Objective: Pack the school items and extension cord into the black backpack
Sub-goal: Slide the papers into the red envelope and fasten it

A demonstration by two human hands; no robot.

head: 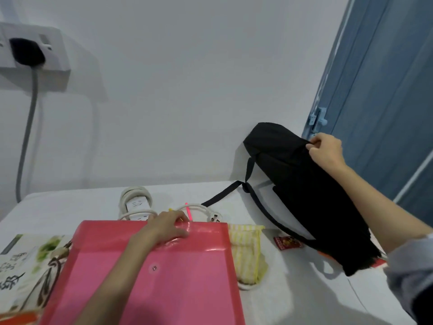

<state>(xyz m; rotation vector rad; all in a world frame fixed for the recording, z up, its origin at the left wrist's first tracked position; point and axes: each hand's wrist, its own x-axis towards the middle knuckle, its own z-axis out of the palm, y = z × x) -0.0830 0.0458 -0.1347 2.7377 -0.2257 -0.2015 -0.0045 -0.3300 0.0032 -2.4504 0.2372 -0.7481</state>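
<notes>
The black backpack [300, 193] leans up off the white table at the right, and my right hand [324, 150] pinches the fabric at its top edge. One of its straps trails left across the table. A pink plastic folder [164, 273] lies flat in front of me. My left hand [166, 227] grips the folder's far edge, fingers curled over the flap. Behind the folder sits a white extension cord [137, 205], coiled around its socket block. A pink pen [188, 212] and a yellow one poke out by my left fingers. A yellow striped pouch [247, 252] lies right of the folder.
A printed book [28, 266] lies at the left under the folder's edge. A small red packet [287, 242] sits beside the backpack. A wall socket [30, 50] with a black plug and grey cable is at the upper left. A blue door [384, 90] stands at the right.
</notes>
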